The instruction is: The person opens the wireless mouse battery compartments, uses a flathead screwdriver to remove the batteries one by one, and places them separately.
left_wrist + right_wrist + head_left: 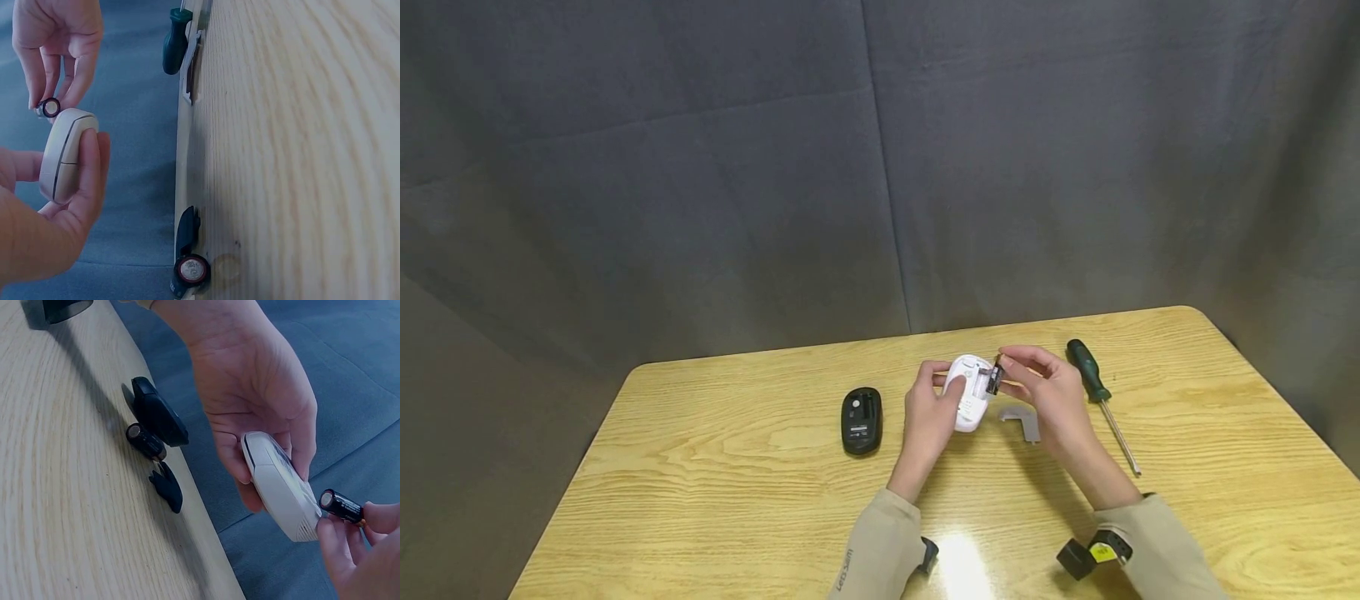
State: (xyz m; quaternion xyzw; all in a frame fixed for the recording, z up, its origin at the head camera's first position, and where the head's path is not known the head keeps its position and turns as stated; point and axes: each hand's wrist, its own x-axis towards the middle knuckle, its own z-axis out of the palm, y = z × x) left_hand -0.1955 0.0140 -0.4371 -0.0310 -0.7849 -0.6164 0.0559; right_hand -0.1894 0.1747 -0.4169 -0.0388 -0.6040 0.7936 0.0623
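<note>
My left hand (927, 410) grips a white computer mouse (972, 417), its underside up in the head view and its battery compartment uncovered. Just right of the mouse, my right hand (1056, 398) pinches a small black battery (342, 507) by one end between thumb and fingers. The battery is tilted beside the compartment; in the right wrist view it appears close to the mouse's edge. Both hands are raised over the table. A light grey battery cover (1028, 423) lies on the wood below the right hand.
A black mouse (861, 427) lies upside down at the left, its compartment uncovered. Near it are another battery (145, 441) and a black cover (167, 489). A green-handled screwdriver (1087, 371) lies at the right. Dark cloth (760, 208) hangs behind the table.
</note>
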